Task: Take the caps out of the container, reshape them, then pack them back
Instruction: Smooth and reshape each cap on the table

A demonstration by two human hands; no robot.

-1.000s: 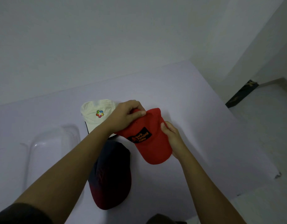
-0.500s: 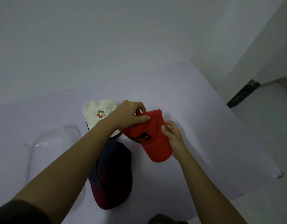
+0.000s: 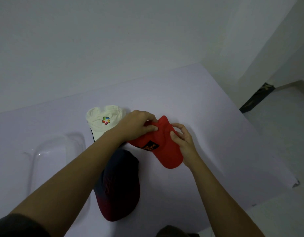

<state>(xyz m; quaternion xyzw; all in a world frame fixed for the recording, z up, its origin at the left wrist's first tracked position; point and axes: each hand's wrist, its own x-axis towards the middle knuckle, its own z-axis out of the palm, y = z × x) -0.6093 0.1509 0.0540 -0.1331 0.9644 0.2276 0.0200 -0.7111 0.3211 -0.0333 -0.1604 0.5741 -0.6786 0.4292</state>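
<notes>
A red cap [image 3: 162, 147] with a black patch and orange lettering is held just above the white table, brim toward me. My left hand [image 3: 137, 125] pinches the far left part of its crown. My right hand [image 3: 182, 142] grips the right side of the crown and brim. A white cap [image 3: 103, 124] with a coloured logo lies on the table to the left, partly under my left wrist. A dark navy cap [image 3: 118, 183] with a maroon brim lies nearer to me. The clear plastic container [image 3: 50, 156] sits on the table at the left.
The white table [image 3: 216, 142] ends at its right edge, where the floor drops away. A wall runs behind the table. A dark object [image 3: 257, 98] lies on the floor at the far right. A dark rounded shape [image 3: 173, 232] shows at the bottom edge.
The red cap has been turned and squeezed narrower between my hands. My right hand slid up along its right side toward the crown, and my left hand shifted slightly toward the crown's top.
</notes>
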